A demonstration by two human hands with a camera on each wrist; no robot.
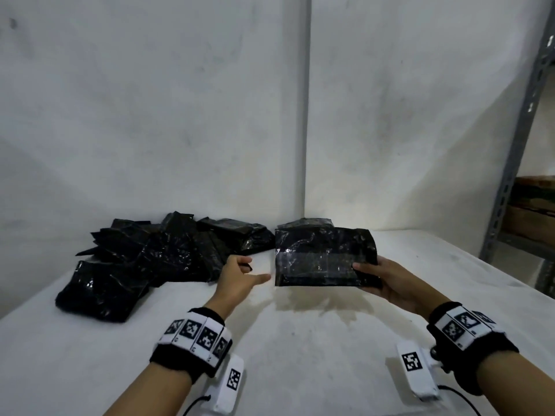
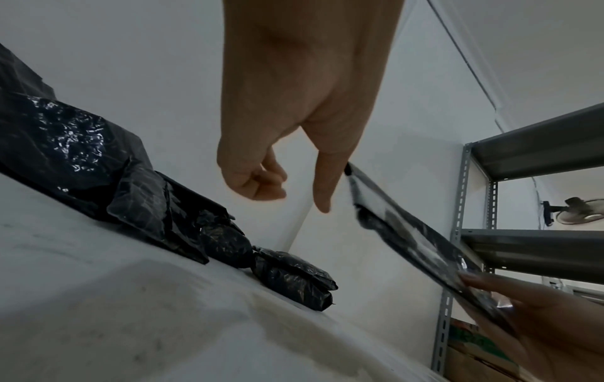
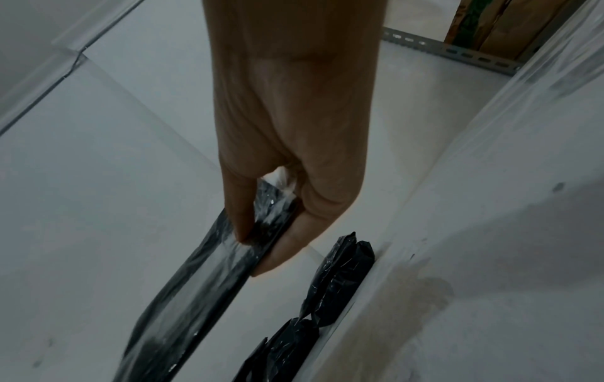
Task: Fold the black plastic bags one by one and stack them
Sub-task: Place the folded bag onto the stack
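A flat folded black bag (image 1: pixel 326 259) is held above the white table (image 1: pixel 300 355), tilted so its glossy face is turned toward the person. It is roughly rectangular and crinkled, with a smoother shiny band across its lower half. The right hand (image 1: pixel 390 283) pinches its right edge, thumb on the near face and fingers behind; the right wrist view shows the thumb (image 3: pixel 238 217) and fingers clamping the thin folded edge. The left hand (image 1: pixel 237 277) floats just beside the bag's left edge without touching it: its thumb points toward the bag while the other fingers curl loosely, grasping nothing. In the left wrist view the straight thumb (image 2: pixel 323 188) lies close to the bag's corner.

To the left, a heap of black bags (image 1: pixel 144 259) lies against the wall (image 1: pixel 180 115), crumpled, shiny and overlapping. Behind the held bag, another folded bag (image 1: pixel 306 223) sits near the wall corner.

Both wrists wear black bands with black-and-white square code markers (image 1: pixel 195 333); no words can be read. A grey metal shelf (image 1: pixel 516 145) stands at the right.
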